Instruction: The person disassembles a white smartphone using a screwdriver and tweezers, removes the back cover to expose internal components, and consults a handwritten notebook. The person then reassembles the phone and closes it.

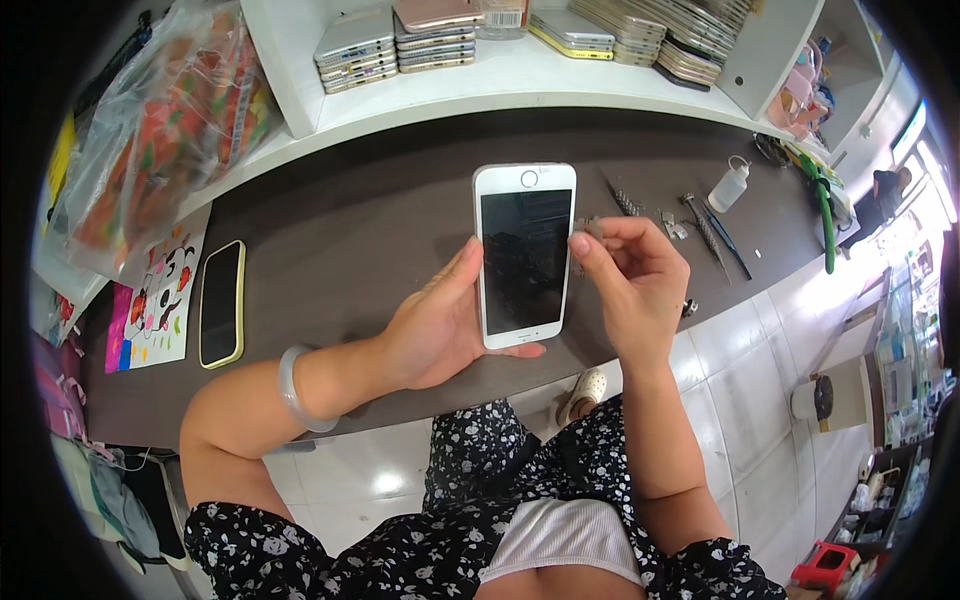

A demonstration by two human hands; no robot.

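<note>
The left hand (440, 325) cradles a white phone (523, 255) upright, while the right hand (630, 280) pinches its right edge.

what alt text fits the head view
The left hand holds a white smartphone, screen dark, over a dark counter, while the right hand pinches a small part at its edge. A yellow-cased phone lies to the left.

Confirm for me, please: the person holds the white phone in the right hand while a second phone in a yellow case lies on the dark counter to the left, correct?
Not quite: the head view shows the white phone held in the left hand, not the right. The right hand pinches a small part at the phone's edge. The phone in the yellow case does lie on the dark counter to the left.
</note>
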